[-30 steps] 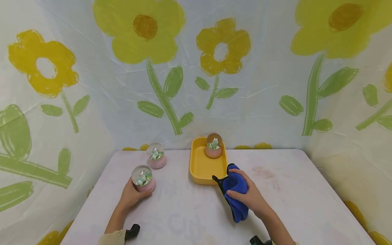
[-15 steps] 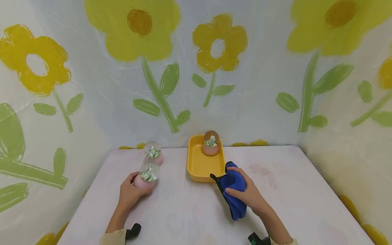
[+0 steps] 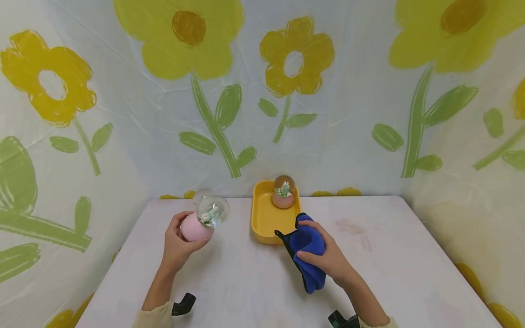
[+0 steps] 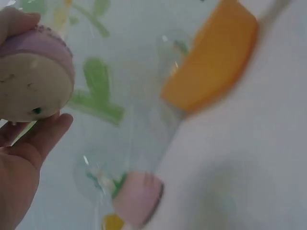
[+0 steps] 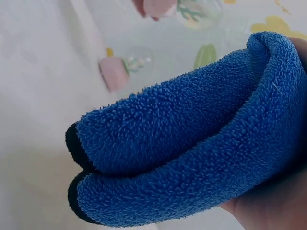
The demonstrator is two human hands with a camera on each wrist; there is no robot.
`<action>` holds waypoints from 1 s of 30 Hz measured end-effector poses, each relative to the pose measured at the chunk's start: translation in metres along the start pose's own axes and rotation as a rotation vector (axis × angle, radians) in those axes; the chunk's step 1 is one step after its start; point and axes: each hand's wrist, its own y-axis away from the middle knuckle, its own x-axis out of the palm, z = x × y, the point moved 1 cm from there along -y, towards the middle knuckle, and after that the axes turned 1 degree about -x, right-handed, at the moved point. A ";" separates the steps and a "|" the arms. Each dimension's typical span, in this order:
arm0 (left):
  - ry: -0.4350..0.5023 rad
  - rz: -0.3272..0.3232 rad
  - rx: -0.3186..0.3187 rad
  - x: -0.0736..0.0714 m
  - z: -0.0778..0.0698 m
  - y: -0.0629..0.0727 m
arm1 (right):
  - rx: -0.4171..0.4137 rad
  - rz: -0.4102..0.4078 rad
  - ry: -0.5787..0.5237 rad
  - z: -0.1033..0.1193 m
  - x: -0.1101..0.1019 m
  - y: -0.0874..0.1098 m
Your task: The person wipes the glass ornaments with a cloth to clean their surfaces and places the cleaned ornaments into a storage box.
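My left hand (image 3: 177, 246) grips a snow globe (image 3: 196, 228) by its pink base, tilted so its clear dome leans to the right. In the left wrist view the globe's pale underside (image 4: 33, 88) faces the camera, fingers around the base. Folded in my right hand (image 3: 331, 257) is a blue towel (image 3: 311, 255) with black edging, pinched between thumb and fingers. A second snow globe (image 4: 136, 196) stands on the table, mostly hidden behind the held one in the head view. A third snow globe (image 3: 283, 193) sits inside the yellow tray (image 3: 266, 228), at its far right.
The white table (image 3: 246, 291) has a flower-printed cloth (image 3: 328, 150) rising behind it and at both sides. The tray stands at the far middle of the table, just beyond the towel.
My left hand has lifted the snow globe up from the table and tipped its dome rightward. My right hand with the towel has shifted slightly left.
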 end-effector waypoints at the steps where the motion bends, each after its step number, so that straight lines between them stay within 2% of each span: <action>1: 0.039 0.020 0.023 0.006 -0.006 -0.001 | -0.005 0.000 -0.014 0.002 0.001 0.000; 4: 0.123 0.110 0.083 0.027 -0.018 -0.002 | -0.002 -0.002 -0.061 0.008 0.005 0.001; 8: 0.156 0.239 0.133 0.063 -0.027 -0.001 | -0.025 -0.014 -0.104 0.016 0.011 -0.001; 11: 0.187 0.287 0.126 0.086 -0.030 -0.001 | -0.064 -0.009 -0.126 0.017 0.016 -0.004; 14: 0.213 0.309 0.098 0.103 -0.030 0.001 | -0.086 -0.016 -0.174 0.015 0.019 -0.004; 17: 0.205 0.330 0.074 0.113 -0.030 0.006 | -0.103 -0.033 -0.237 0.011 0.021 -0.001; 19: 0.178 0.341 0.062 0.119 -0.029 0.008 | -0.130 -0.038 -0.241 0.010 0.023 -0.001; 22: 0.133 0.362 0.059 0.126 -0.029 0.008 | -0.170 -0.049 -0.180 0.010 0.027 -0.003; 25: 0.115 0.349 0.041 0.131 -0.030 0.008 | -0.189 -0.088 -0.081 0.010 0.033 -0.006; 28: 0.129 0.341 -0.037 0.134 -0.028 0.013 | -0.163 -0.154 -0.046 0.008 0.039 -0.005; 30: 0.143 0.365 -0.115 0.133 -0.026 0.017 | -0.122 -0.197 -0.055 0.005 0.041 -0.004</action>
